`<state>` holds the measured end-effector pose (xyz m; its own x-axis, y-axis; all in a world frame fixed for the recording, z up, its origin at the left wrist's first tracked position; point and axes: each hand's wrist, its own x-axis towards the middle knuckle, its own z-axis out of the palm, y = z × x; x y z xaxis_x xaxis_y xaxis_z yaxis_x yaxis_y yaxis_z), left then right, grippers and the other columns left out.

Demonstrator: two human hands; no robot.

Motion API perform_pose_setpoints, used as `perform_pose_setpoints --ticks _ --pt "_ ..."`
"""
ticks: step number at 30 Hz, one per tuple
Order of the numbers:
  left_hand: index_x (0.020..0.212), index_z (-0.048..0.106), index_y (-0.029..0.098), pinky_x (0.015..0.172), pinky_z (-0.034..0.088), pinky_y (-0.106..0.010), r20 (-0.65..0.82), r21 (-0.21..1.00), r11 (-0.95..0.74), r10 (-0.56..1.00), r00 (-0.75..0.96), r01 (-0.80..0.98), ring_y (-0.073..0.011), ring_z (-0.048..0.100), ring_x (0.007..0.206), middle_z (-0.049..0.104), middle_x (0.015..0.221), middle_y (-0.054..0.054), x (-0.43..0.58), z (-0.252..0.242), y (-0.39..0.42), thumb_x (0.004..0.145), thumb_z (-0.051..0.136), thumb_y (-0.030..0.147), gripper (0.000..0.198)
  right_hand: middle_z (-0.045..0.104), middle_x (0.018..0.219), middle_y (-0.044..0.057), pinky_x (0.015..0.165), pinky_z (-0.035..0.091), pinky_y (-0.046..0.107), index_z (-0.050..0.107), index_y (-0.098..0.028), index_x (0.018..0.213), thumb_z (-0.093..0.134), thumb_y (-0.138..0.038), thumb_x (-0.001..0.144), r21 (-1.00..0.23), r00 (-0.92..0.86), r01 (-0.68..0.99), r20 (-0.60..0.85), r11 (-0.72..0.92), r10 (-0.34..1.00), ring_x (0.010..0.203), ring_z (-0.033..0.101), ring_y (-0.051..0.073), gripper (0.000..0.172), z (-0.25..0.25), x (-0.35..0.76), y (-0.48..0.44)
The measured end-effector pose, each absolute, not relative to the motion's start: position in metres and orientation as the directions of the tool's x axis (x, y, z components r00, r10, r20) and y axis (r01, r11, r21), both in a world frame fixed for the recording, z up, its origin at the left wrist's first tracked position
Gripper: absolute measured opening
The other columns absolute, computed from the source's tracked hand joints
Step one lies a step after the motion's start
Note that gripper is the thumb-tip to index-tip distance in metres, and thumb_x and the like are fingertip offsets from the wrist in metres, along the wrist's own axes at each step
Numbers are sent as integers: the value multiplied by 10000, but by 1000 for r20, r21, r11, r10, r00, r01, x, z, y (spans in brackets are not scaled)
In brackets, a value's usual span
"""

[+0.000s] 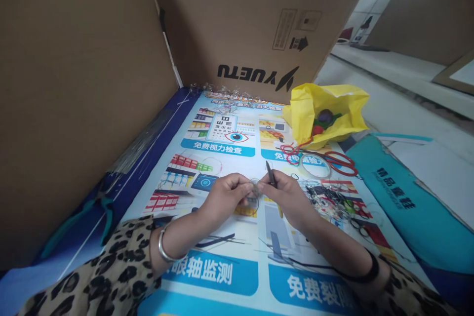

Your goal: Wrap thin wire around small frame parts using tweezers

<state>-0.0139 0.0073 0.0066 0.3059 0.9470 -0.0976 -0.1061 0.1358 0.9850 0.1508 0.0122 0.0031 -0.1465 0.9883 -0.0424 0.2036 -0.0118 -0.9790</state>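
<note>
My left hand (pixel 230 192) is closed, thumb and index finger pinching a small loop of thin wire (pixel 258 203). The tips of my right hand (pixel 289 196) meet it at the same loop. A slim, dark, pen-like tool (pixel 270 175) is gripped in my right hand and sticks up past the index finger; its exact kind is not clear. Fingers cover most of the small work between the hands. To the right of my right hand lies a pile of small black and silvery pieces (pixel 326 200). Dark wire strands (pixel 218 241) rest below my left hand.
Teal-handled pliers (pixel 99 202) and a bundle of thin wires (pixel 138 145) lie left. At right are a yellow bag (pixel 301 108), red-handled scissors (pixel 342 163), a pale roll (pixel 314 176) and a teal box (pixel 398 197). Cardboard walls (pixel 222 19) stand behind; wire pieces (pixel 233 98) lie at their foot.
</note>
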Motion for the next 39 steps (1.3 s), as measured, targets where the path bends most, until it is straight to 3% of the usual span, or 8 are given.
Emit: perform_pose_setpoints --ticks 12,22,28,34,36,39 --pt "667 532 138 515 352 -211 -109 989 134 949 295 -66 -68 432 490 492 528 33 -13 2 11 750 568 309 193 556 633 -28 585 385 241 533 -177 694 619 -360 681 -982 -146 186 -46 -18 988 614 479 107 203 2 147 11" --pt "672 530 136 509 351 -200 -123 988 146 948 293 -58 -64 443 487 500 516 30 -12 1 9 758 561 284 174 518 593 -40 404 286 194 525 -181 707 607 -372 686 -973 -122 224 -90 -61 988 463 358 59 209 4 145 7" --pt "662 520 140 500 348 -201 -126 984 159 939 321 -80 -61 437 485 505 536 28 -11 0 10 761 563 302 195 546 624 -34 487 351 208 536 -180 694 602 -352 684 -973 -158 228 -65 -27 985 537 439 80 185 7 146 10" --pt "835 578 160 543 379 -211 -17 1000 12 970 242 22 -99 512 619 602 742 -18 -16 5 12 785 526 360 212 505 603 -33 490 341 214 555 -178 708 584 -384 688 -910 -104 410 12 54 994 529 420 84 209 30 189 33" --pt "862 577 167 545 379 -210 -1 998 -12 976 217 57 -100 516 627 611 779 -22 -18 4 12 790 515 366 220 483 582 -28 476 322 216 547 -176 683 589 -387 670 -844 -36 524 111 113 993 538 416 95 216 33 207 42" --pt "837 572 167 534 374 -206 -12 996 -7 979 202 92 -96 511 604 605 748 -15 -18 0 14 795 502 360 211 475 544 -23 449 290 222 550 -180 659 554 -395 675 -745 -23 658 123 107 992 519 407 105 215 28 222 55"
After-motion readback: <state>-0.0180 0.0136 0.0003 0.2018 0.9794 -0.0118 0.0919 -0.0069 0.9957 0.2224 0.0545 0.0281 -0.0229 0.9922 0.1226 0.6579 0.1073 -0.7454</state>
